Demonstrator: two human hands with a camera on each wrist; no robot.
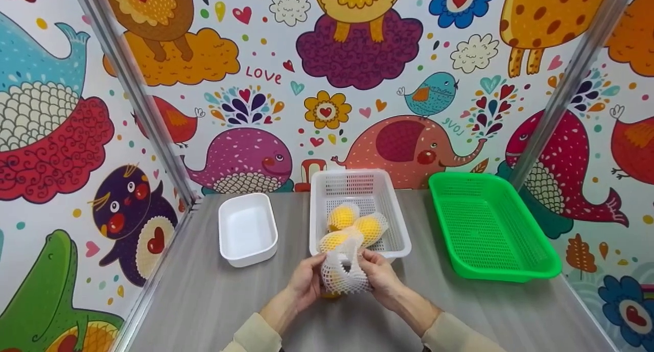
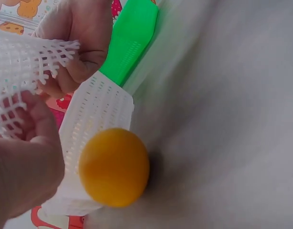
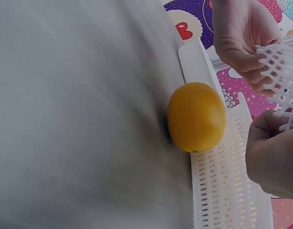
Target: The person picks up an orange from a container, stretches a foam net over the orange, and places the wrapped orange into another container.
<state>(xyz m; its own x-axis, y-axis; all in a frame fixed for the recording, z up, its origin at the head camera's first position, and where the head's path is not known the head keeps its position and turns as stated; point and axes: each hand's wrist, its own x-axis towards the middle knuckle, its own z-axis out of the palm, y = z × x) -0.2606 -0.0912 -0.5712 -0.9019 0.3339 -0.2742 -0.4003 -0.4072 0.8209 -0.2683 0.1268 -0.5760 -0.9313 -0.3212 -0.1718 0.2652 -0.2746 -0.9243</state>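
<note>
Both hands hold a white foam fruit net [image 1: 347, 278] by its rim and spread its mouth, just in front of the white basket. The left hand [image 1: 305, 281] pinches the left side of the rim, while the right hand [image 1: 380, 276] pinches the right. A smooth, round orange-yellow fruit [image 2: 114, 167] sits bare on the table below the hands; in the head view the net mostly covers it. Inside the white slotted basket [image 1: 402, 234] lie three yellow fruits, each in its own foam net, among them one fruit [image 1: 370, 227] on the right.
A small white tub [image 1: 248, 229] stands on the grey table [image 1: 204, 296] to the left. To the right is a green slotted basket [image 1: 483, 234]. Printed wall panels [image 1: 327, 107] with metal frame posts enclose the table at the back and sides.
</note>
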